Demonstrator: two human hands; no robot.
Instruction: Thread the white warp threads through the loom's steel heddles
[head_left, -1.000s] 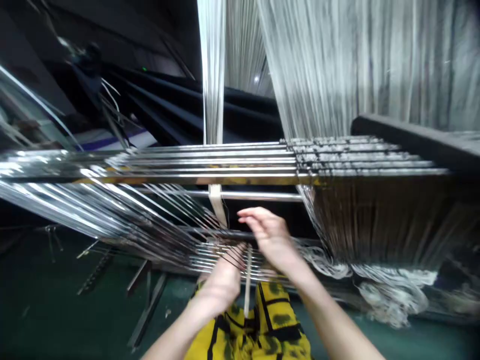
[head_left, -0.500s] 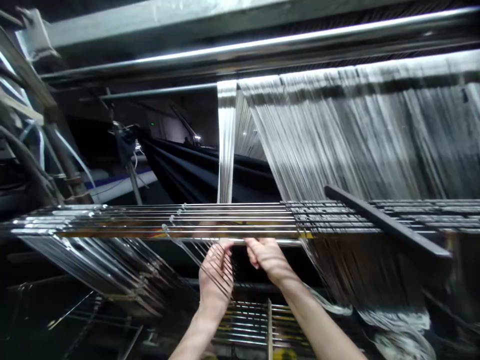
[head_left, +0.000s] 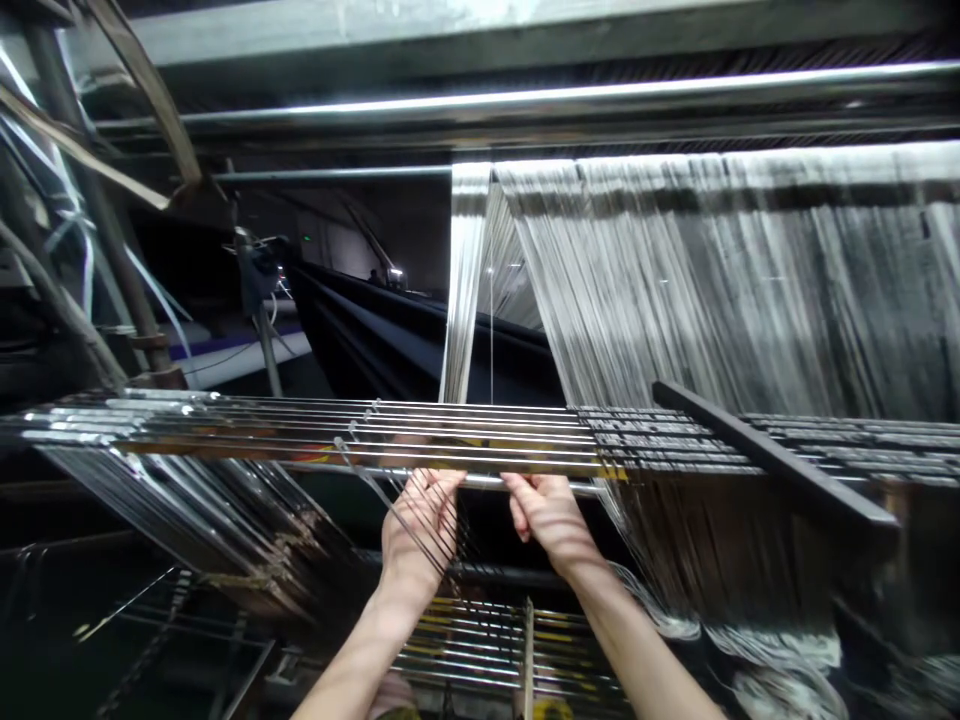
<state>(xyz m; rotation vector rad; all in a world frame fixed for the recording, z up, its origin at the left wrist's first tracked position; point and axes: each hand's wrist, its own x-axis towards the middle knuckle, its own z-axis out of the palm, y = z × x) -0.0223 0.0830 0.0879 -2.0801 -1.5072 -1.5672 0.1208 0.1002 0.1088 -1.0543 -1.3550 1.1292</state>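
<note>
Both my hands reach up under a bank of parallel steel bars (head_left: 465, 445) on a loom. My left hand (head_left: 424, 525) has its fingertips at a thin steel rod (head_left: 484, 480), just under the bars, and several fine dark wires (head_left: 397, 510) cross in front of it. My right hand (head_left: 551, 520) curls its fingers over the same rod a little to the right. Pale warp threads (head_left: 720, 290) hang in a dense sheet behind the bars. What the fingertips touch is partly hidden.
A black bar (head_left: 772, 455) lies slanted over the steel bars at right. Lower steel bars (head_left: 465, 650) and an upright wooden slat (head_left: 529, 650) sit below my hands. A fan of metal strips (head_left: 202, 490) spreads at left. Overhead runs a long steel pipe (head_left: 570, 100).
Since one second ago, my view has tilted upward and my hands have risen from the lower bars to the thin rod. Both hands now rest on it, and the yellow cloth has nearly left view.
</note>
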